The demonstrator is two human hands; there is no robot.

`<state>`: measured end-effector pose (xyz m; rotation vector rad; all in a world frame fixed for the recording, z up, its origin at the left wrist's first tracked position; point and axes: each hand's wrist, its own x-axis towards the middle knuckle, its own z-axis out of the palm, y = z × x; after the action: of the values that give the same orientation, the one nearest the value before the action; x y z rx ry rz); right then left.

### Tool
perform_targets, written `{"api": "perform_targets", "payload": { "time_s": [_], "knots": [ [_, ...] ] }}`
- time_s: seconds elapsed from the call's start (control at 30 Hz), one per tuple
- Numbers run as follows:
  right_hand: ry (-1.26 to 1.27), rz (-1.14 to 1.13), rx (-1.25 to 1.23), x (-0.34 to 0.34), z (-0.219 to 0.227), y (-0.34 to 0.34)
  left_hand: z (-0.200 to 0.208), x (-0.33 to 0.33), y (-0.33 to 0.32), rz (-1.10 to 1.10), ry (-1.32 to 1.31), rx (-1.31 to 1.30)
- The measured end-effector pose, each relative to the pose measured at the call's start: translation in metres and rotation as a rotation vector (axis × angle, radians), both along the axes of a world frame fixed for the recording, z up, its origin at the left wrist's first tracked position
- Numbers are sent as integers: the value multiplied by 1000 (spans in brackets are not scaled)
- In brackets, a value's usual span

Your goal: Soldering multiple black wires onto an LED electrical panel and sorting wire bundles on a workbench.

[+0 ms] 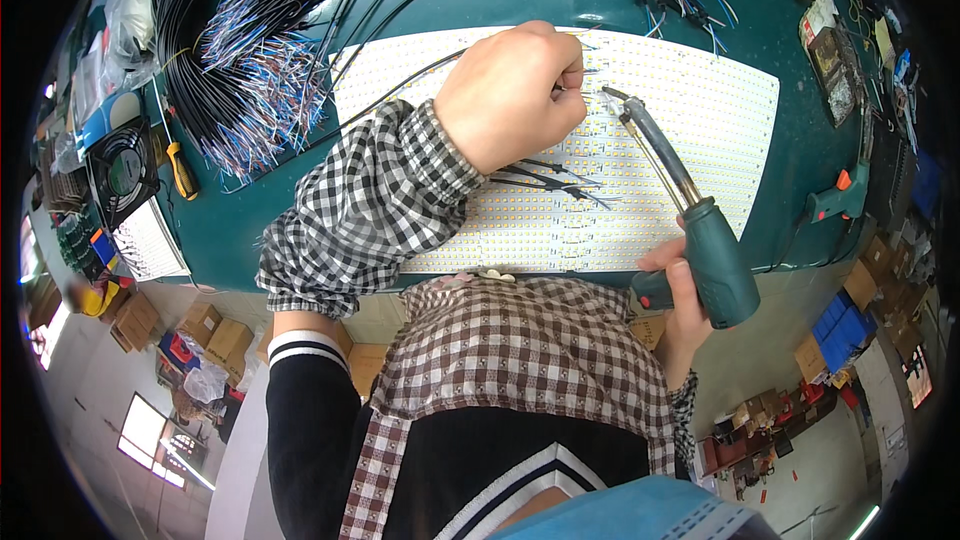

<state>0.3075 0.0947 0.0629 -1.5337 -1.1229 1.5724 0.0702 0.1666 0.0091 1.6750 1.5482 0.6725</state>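
Observation:
A white LED circuit board (700, 120), covered with rows of small yellow LEDs, lies on the green table. Over its middle, my left hand (515, 95) is closed in a pinch on a thin black cable (400, 85), whose gripped end is mostly hidden by the fingers. My right hand (683, 310) wraps round the green handle of a soldering gun (724, 265) at the board's near right. The gun's metal tip points up and left, close to my left fingertips; whether it touches the board I cannot tell. Several short black cables (550, 178) with bared wire ends rest on the board below my left wrist.
A big bundle of black cables (265, 80) with coloured wire ends covers the table's far left. Beside it are a yellow screwdriver (181, 171) and a black fan (125, 170). On the right lie a green glue gun (840, 194) and a grimy open box (834, 65).

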Motion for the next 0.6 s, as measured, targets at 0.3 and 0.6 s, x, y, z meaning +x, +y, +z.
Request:
{"api": "perform_targets", "payload": {
  "time_s": [0.3,0.6],
  "knots": [
    [43,35,35,7,-5,-1,3,-2,0,-23,22,-1],
    [48,-16,89,8,-7,2,0,-7,-6,-88,-112,48]
  ]
}}
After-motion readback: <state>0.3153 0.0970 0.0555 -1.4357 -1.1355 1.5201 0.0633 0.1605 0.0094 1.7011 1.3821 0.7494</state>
